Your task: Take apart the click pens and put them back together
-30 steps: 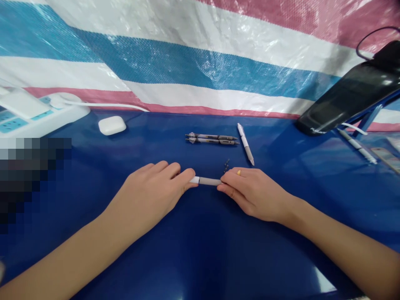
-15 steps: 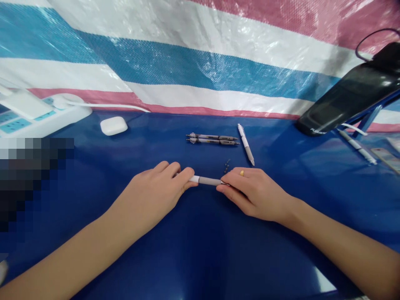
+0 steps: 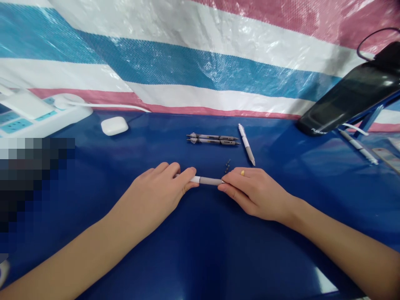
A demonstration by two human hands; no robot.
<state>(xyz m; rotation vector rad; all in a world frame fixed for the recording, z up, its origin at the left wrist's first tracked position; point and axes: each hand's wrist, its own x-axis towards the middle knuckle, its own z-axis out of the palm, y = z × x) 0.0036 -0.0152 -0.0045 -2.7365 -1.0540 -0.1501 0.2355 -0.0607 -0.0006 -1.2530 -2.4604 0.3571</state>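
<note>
A white and grey pen barrel (image 3: 206, 180) lies level between my hands, just above the blue tabletop. My left hand (image 3: 154, 196) grips its white end, and my right hand (image 3: 253, 195) pinches its grey end between thumb and fingers. Several tiny dark parts (image 3: 227, 166) sit just beyond my right fingers. Farther back lie two dark-and-clear pens (image 3: 212, 139) side by side, with a white pen with a grey grip (image 3: 246, 144) to their right.
A glossy blue table (image 3: 200, 237) ends at a striped tarp (image 3: 187, 71). A white power strip (image 3: 21, 114) and a white earbud case (image 3: 114, 126) stand back left. A black device (image 3: 350, 98) on a blue stand and another pen (image 3: 358, 146) are at the right.
The white end of the barrel shows a little farther into my left hand. My hands stay almost in place, and the view has shifted slightly.
</note>
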